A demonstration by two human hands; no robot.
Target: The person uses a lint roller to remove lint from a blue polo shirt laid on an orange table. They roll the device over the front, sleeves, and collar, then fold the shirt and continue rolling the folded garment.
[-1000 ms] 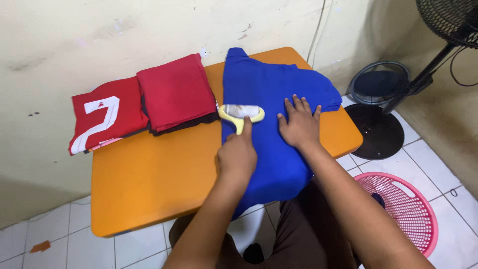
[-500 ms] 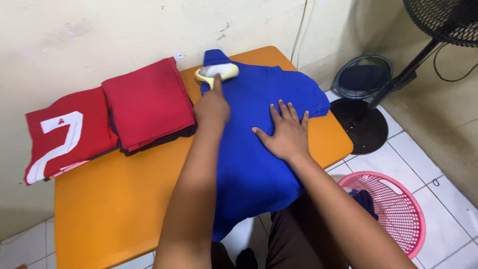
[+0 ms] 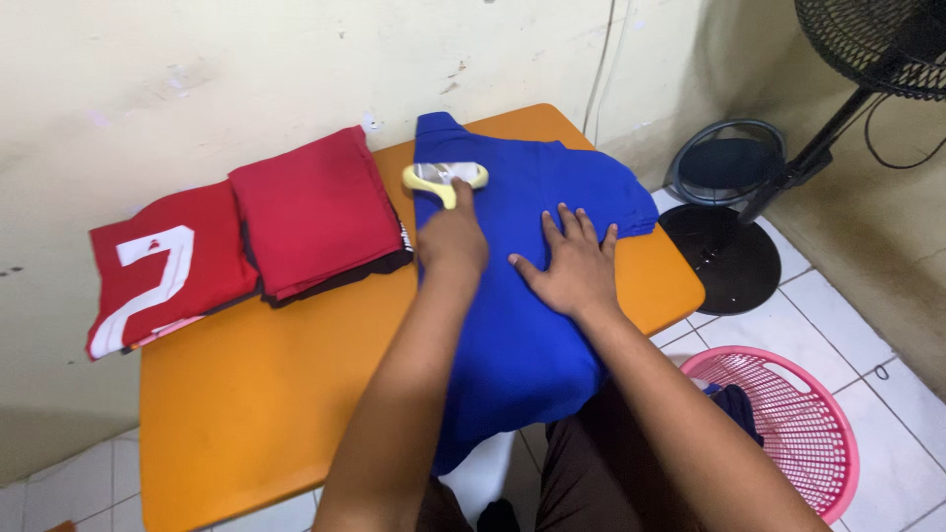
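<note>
Rolling lint roller (image 3: 445, 177) over blue shirt (image 3: 512, 296) on desk (image 3: 256, 394); left hand (image 3: 451, 239) clenched on handle, near collar. Right hand (image 3: 569, 264) flat, open, pinning shirt. Red folded stacks (image 3: 310, 207) look finished; more in pink basket (image 3: 788, 433).

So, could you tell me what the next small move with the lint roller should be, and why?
Probably draw the lint roller back toward the body along the blue garment. The left hand holds it near the far end, most of the cloth lies nearer, and the right hand presses flat beside it, keeping the fabric taut.
</note>
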